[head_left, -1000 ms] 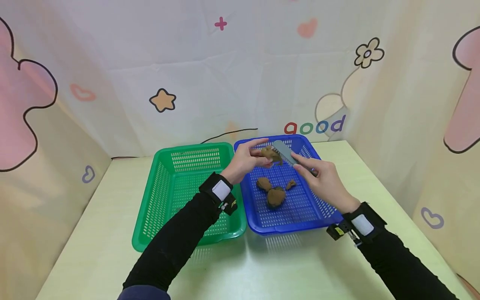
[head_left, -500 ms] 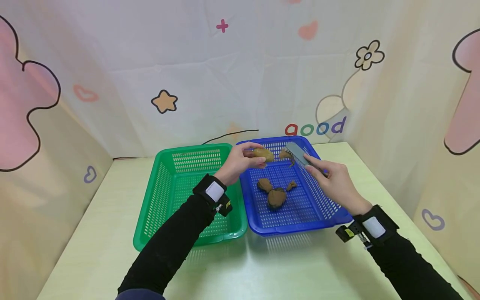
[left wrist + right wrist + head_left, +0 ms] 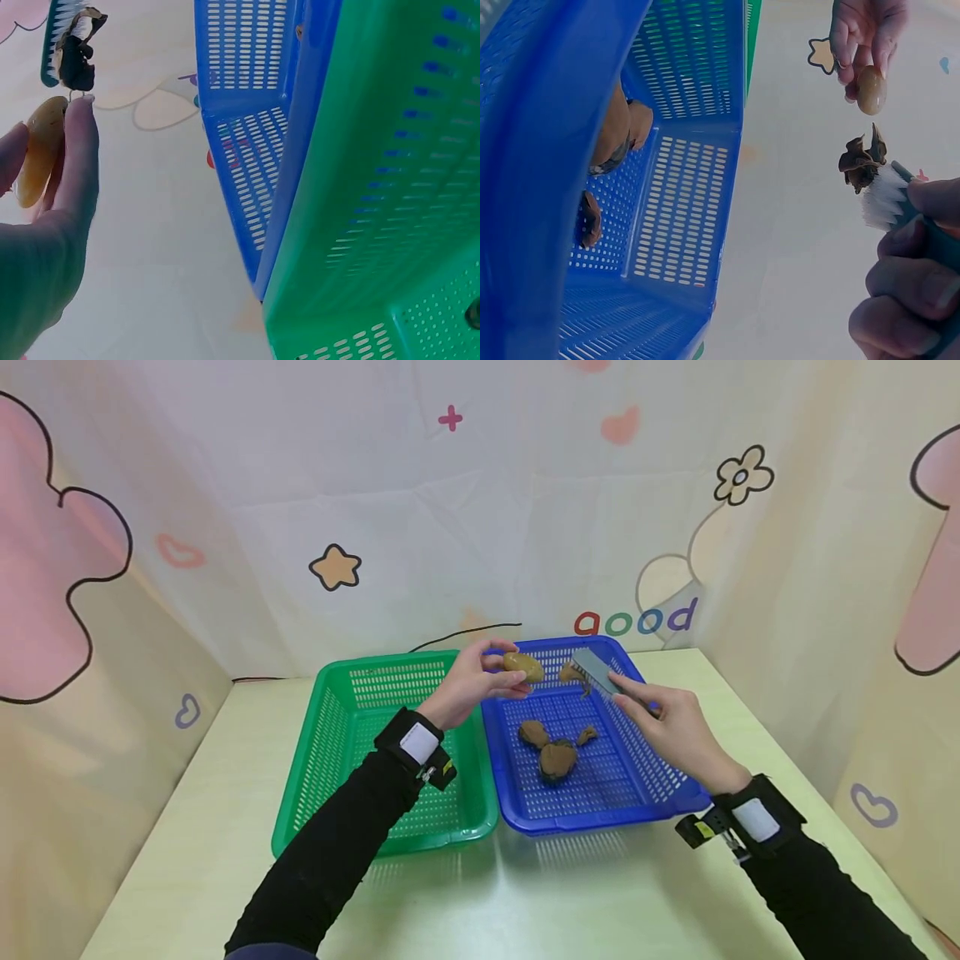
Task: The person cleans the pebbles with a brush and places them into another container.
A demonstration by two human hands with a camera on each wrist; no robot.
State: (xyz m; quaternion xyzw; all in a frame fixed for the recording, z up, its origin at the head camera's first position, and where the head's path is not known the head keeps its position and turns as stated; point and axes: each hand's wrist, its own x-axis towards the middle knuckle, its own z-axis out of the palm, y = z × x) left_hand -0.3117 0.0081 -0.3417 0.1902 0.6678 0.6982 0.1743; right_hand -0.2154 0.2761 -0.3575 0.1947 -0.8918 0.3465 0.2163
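Above the back of the blue basket (image 3: 633,814), my left hand (image 3: 472,681) pinches a smooth yellow-brown oval stone (image 3: 523,667) between thumb and fingers. My right hand (image 3: 678,722) grips a grey-green brush (image 3: 922,232) with white bristles (image 3: 883,199). A crumpled brown clump (image 3: 862,160) clings to the bristles, its material unclear; in the head view it sits just right of the stone, with a gap between them. Lower in the blue basket lie two rounded, brown-coated lumps, one larger (image 3: 558,760) and one smaller (image 3: 533,733), beside a little brown scrap (image 3: 587,736).
A green basket (image 3: 296,793) stands directly left of the blue one, their rims together. Both rest on a pale table (image 3: 187,827). Behind hangs a printed curtain (image 3: 420,502). A small dark thing (image 3: 473,313) shows at the green basket's edge in the left wrist view.
The brown clump, earlier between the left fingers and the brush, has come away with the bristles, baring the smooth stone. My hands have drawn apart, the left hand leftward and the right hand rightward.
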